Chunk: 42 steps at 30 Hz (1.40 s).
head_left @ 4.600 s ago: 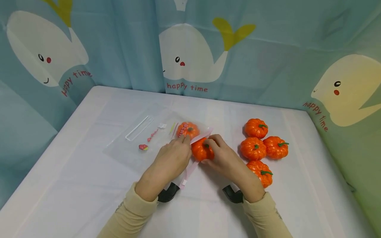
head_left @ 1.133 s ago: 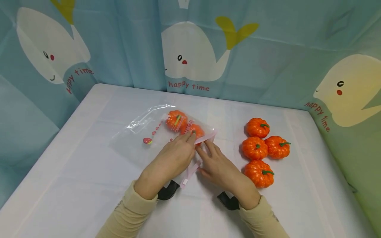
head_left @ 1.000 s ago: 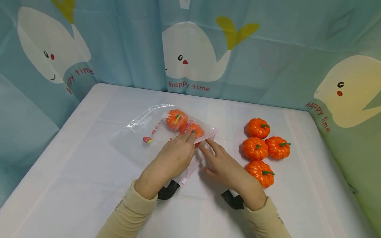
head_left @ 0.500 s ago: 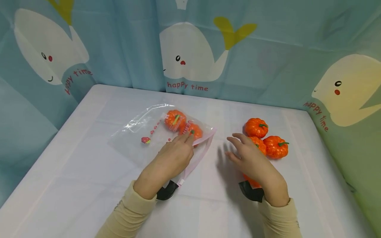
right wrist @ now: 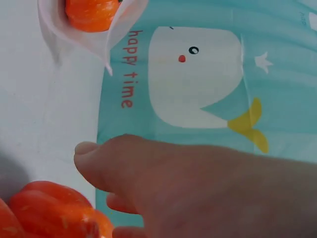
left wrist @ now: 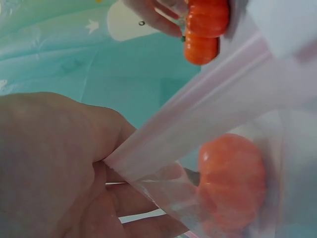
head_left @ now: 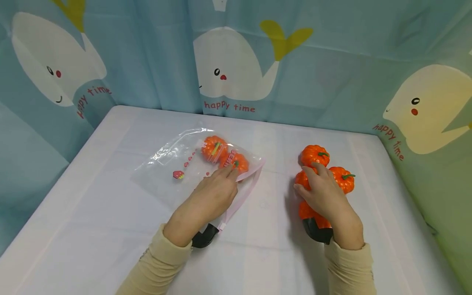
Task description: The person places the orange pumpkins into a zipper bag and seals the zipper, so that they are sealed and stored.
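My left hand (head_left: 212, 196) pinches the pink-edged mouth of a clear zip bag (head_left: 158, 176) between thumb and fingers, holding the edge raised in the left wrist view. Two small orange toy pumpkins (head_left: 214, 149) lie inside the bag, seen through its printed plastic. Over on the right, my right hand (head_left: 328, 196) hovers above a group of several loose pumpkins, its fingers spread around the middle pumpkin (head_left: 301, 179) and partly hiding it. In the right wrist view the thumb stretches out above an orange pumpkin (right wrist: 52, 208).
A far pumpkin (head_left: 315, 155), a right-hand pumpkin (head_left: 343, 180) and a near pumpkin (head_left: 307, 211) surround the middle one. The white-covered table (head_left: 92, 237) meets a blue whale-print curtain (head_left: 162, 61) at its back and sides. The bag's white slider (head_left: 221, 226) sits at its near corner.
A second pumpkin has gone from my right hand into the bag. The right hand has left the bag mouth and moved right to the loose pumpkins. My left hand keeps hold of the bag.
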Motion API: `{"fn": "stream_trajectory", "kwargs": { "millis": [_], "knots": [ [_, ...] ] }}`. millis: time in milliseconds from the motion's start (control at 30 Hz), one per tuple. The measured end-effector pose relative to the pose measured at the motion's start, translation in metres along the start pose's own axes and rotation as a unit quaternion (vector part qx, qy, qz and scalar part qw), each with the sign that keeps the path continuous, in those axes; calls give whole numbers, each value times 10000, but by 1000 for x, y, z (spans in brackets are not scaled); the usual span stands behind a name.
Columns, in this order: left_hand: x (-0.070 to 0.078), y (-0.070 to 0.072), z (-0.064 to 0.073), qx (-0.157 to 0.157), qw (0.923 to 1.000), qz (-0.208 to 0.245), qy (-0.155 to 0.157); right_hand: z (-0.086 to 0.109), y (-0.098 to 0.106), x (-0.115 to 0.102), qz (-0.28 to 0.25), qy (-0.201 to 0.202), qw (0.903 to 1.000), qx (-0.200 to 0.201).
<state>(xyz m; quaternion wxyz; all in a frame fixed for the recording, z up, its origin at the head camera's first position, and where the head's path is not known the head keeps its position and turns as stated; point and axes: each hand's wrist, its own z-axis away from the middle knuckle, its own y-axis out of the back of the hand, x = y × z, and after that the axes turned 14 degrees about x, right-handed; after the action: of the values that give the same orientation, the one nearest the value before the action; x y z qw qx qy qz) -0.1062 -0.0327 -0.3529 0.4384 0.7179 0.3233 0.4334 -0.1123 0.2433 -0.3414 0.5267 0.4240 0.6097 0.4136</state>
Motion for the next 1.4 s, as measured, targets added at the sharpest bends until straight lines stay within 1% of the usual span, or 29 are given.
{"fn": "stream_trajectory", "kwargs": {
  "millis": [167,300,400,533,600,667,833,967,1167,1400],
  "knots": [
    [-1,0,1,83,9999,-7,-71,-3,-4,3,122,-133,9998,-87],
    [-1,1,1,83,9999,-9,-101,-5,-6,5,186,-231,9993,-220],
    [-1,2,1,80,9999,-17,-111,-5,-8,5,-6,-51,9998,-213],
    [-1,1,0,49,10000,50,-54,-6,-11,4,-381,331,9986,-182],
    [-1,1,0,28,10000,73,-24,-6,-12,3,-459,393,9980,-206],
    [0,1,0,-33,9999,94,16,-6,-13,3,-476,389,9979,-182],
    [1,1,1,-177,9998,39,21,-5,-15,3,-469,212,9986,-159],
    [0,1,2,-173,9998,12,10,-4,-16,3,-446,196,9985,-236],
    [-1,1,3,-107,9999,-59,-30,-5,-18,3,-468,352,9980,-234],
    [-1,2,1,-67,10000,28,-17,-7,-17,2,-424,353,9983,-198]
  ]
}}
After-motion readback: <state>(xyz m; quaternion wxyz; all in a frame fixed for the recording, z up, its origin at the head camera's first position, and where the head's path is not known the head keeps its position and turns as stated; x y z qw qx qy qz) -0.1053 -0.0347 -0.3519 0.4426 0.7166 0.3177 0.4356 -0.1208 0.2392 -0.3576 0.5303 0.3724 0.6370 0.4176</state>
